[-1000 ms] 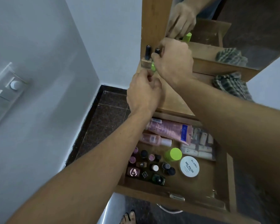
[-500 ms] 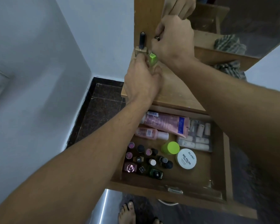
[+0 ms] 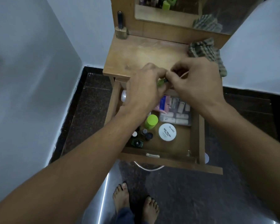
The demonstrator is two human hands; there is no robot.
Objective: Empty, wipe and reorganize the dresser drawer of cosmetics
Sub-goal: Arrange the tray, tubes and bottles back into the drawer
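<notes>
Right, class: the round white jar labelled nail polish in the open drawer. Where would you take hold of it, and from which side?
Grip the white jar around the rim of its round lid, coming straight down from above. It lies lid-up, low on the drawer floor. Its right and near sides are clear, while the green cap and small bottles crowd its left, so set the fingers front and back.

Pale blue walls [image 3: 39, 62] meet a dark speckled stone floor [image 3: 90, 107] in dim light.

A round white jar lid [image 3: 167, 132] in the lower centre of the frame reads "ZUDO" and "NAIL POLISH"; smaller print beneath is too small to read.
</notes>
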